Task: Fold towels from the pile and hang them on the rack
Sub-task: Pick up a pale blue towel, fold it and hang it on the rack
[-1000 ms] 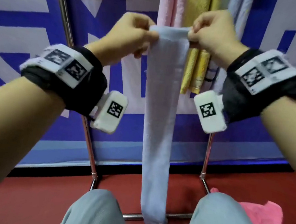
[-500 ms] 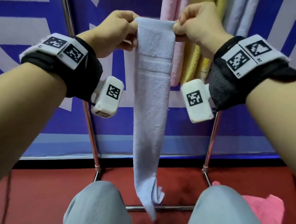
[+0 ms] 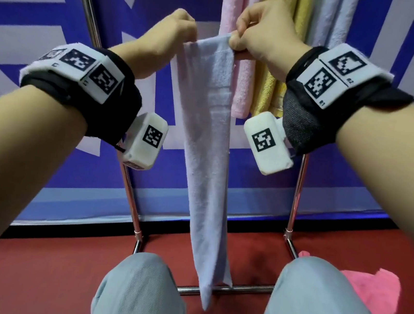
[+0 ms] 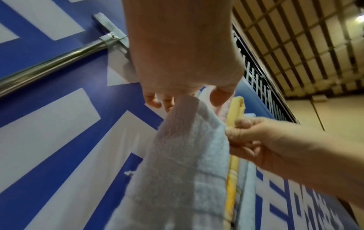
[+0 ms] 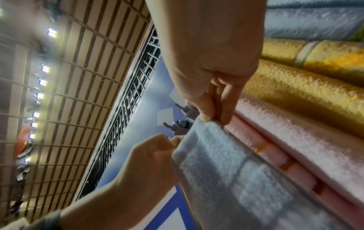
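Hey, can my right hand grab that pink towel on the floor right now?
Probably not: the right hand is up high pinching the light blue towel, and the pink towel lies low beside the right knee.

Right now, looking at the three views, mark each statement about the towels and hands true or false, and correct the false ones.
1. Both hands pinch the top edge of the pale blue towel. True: left hand, right hand.
2. The held towel already hangs over the rack. False: it hangs from the fingers alone.
3. Pink towels and yellow towels hang behind it. True.
4. The bright pink cloth lies on the person's left. False: it lies by the right knee.
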A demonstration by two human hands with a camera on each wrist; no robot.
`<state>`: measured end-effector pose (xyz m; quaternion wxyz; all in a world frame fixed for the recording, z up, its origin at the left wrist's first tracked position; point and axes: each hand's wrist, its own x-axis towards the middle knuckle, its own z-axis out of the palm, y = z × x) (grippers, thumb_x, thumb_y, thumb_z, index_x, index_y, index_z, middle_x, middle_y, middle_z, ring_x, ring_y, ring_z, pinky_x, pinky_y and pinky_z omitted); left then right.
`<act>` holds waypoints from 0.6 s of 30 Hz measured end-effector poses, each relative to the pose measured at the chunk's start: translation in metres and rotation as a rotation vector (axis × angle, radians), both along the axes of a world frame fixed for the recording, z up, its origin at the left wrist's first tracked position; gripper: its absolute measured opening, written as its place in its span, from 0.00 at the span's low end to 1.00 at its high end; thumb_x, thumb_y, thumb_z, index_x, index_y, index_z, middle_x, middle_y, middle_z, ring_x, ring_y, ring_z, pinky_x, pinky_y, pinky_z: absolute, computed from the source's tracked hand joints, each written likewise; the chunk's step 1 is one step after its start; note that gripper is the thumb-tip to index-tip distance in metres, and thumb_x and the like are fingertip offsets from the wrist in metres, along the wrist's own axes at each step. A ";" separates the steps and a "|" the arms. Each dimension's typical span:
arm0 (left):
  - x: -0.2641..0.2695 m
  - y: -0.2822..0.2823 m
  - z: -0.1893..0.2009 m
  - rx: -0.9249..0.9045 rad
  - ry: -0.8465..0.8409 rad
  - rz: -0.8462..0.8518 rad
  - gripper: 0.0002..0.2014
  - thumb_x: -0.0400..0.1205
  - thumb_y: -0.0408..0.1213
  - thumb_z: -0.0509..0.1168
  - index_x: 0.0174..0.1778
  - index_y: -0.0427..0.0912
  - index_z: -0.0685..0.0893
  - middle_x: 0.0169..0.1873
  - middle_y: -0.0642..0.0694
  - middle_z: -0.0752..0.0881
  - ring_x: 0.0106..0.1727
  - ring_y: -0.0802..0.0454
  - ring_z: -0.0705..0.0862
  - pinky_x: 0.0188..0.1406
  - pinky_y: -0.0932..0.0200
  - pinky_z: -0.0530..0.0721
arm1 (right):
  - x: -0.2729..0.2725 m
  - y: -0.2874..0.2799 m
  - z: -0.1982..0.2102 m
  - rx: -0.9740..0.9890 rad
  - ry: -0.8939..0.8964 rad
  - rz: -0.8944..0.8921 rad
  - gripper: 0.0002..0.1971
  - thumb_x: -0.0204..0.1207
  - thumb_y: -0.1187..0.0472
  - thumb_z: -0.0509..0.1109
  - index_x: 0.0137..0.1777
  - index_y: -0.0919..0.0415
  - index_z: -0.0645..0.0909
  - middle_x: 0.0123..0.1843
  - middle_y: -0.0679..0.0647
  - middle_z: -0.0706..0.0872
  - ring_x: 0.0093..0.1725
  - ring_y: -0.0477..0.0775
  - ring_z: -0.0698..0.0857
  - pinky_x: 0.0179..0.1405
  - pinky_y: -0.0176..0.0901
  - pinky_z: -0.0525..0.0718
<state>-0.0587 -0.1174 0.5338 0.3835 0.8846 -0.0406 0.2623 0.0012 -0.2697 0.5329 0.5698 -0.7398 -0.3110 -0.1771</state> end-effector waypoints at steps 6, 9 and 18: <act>0.012 -0.015 -0.007 0.553 -0.007 0.161 0.16 0.71 0.52 0.57 0.36 0.40 0.75 0.32 0.47 0.77 0.38 0.45 0.73 0.33 0.54 0.72 | 0.004 -0.001 -0.006 -0.024 -0.007 -0.049 0.21 0.63 0.81 0.68 0.22 0.56 0.70 0.26 0.52 0.77 0.35 0.58 0.84 0.41 0.62 0.89; 0.018 -0.022 -0.011 0.666 -0.080 0.259 0.14 0.79 0.42 0.57 0.28 0.43 0.67 0.26 0.49 0.70 0.36 0.43 0.70 0.28 0.55 0.62 | 0.006 -0.007 -0.007 0.012 -0.004 -0.072 0.20 0.62 0.81 0.68 0.22 0.56 0.70 0.26 0.53 0.76 0.32 0.58 0.85 0.37 0.58 0.90; 0.029 -0.045 -0.023 0.770 -0.237 0.205 0.08 0.85 0.37 0.51 0.41 0.39 0.65 0.37 0.38 0.71 0.37 0.39 0.69 0.34 0.49 0.61 | 0.008 -0.030 -0.016 0.068 0.039 -0.055 0.20 0.62 0.76 0.75 0.25 0.56 0.69 0.28 0.57 0.78 0.34 0.62 0.87 0.38 0.62 0.89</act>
